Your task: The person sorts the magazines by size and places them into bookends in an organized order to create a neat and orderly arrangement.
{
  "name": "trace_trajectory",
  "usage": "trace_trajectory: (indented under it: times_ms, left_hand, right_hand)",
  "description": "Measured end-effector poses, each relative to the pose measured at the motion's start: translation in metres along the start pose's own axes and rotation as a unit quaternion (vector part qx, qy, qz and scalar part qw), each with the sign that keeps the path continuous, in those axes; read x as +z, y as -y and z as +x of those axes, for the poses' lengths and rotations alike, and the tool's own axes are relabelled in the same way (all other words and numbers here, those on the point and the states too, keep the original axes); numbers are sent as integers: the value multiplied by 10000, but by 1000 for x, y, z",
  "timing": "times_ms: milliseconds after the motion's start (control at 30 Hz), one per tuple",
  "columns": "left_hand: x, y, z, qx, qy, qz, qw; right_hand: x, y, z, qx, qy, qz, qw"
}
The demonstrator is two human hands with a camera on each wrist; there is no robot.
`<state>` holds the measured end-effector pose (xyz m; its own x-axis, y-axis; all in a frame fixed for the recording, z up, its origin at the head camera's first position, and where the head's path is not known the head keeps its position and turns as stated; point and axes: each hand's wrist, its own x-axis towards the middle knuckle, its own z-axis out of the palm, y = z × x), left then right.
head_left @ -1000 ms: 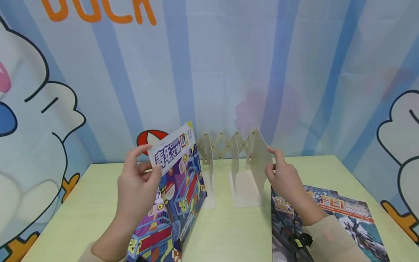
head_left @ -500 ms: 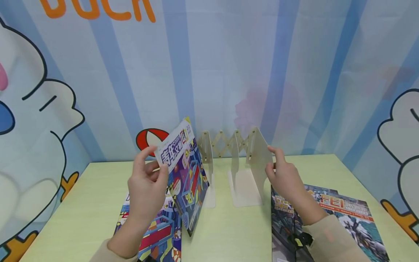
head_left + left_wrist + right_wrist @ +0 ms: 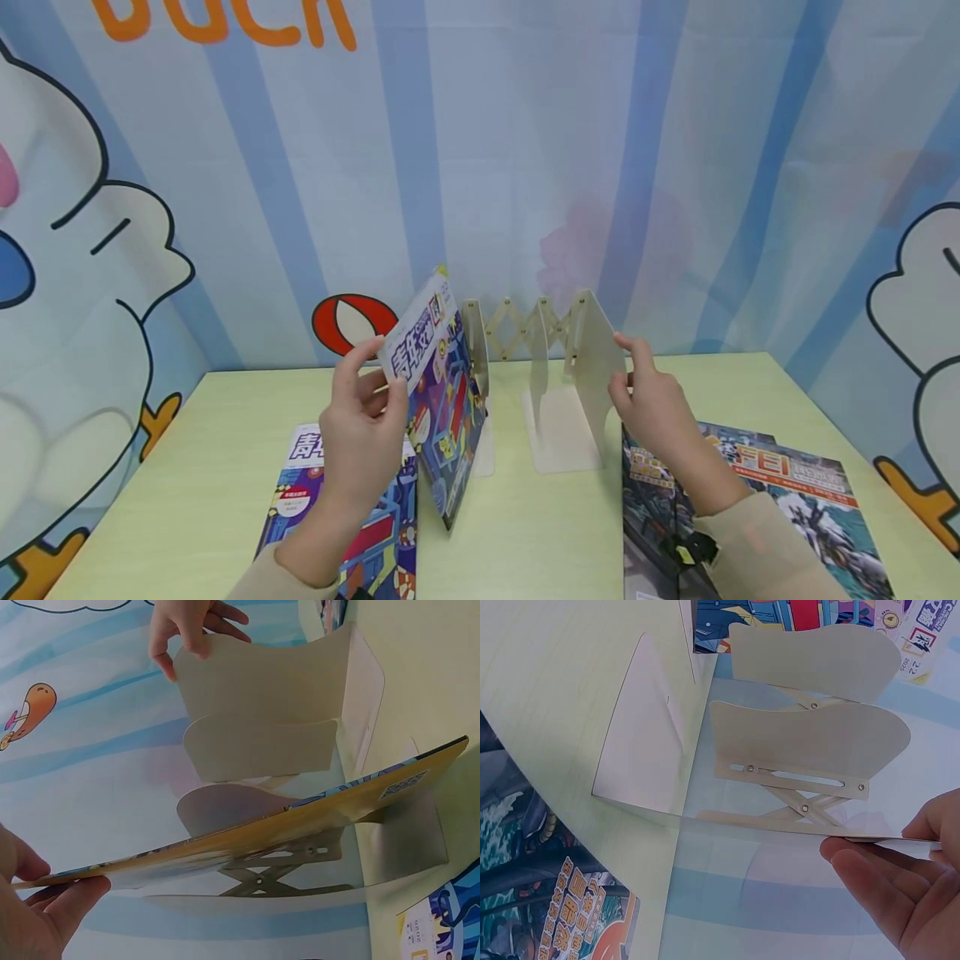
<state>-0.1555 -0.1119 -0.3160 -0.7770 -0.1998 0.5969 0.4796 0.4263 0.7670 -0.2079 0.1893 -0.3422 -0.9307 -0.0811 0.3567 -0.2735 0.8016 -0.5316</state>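
My left hand point(image 3: 363, 442) pinches a purple magazine point(image 3: 450, 400) by its upper left edge, thumb on one side and fingers on the other. The magazine is upright, tilted, at the left part of a cream expandable bookend point(image 3: 600, 375), and hides its left end panel in the head view. In the left wrist view the magazine point(image 3: 247, 832) shows edge-on among the bookend's panels; I cannot tell if it touches them. With thumb and fingers my right hand point(image 3: 656, 408) pinches the bookend's right end panel, as the right wrist view also shows for this hand point(image 3: 900, 892).
Another purple magazine point(image 3: 292, 500) lies flat at the left, partly under my left forearm. Darker comic magazines point(image 3: 813, 500) lie overlapping at the right, beneath my right forearm. A striped cartoon backdrop point(image 3: 495, 167) hangs behind the pale table point(image 3: 525, 542).
My left hand has carried the purple magazine to the right, toward the bookend's left part, turning it more edge-on. More of the flat purple magazine shows. My right hand stays on the end panel.
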Motion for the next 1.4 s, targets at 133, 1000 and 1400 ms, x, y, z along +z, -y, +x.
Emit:
trace_trajectory:
  times_ms: [133,1000,1400]
  left_hand:
    - [6,1,-2,208,39,16,9998]
    - [44,-7,-2,1219,451,-519,9902]
    - [71,-6,-8,1760,616,-391,9817]
  right_hand:
    - [0,0,0,5,20,8,10000]
    - [0,-1,0,-20,47,103,9999]
    - [2,-3,0,-63,-18,51,10000]
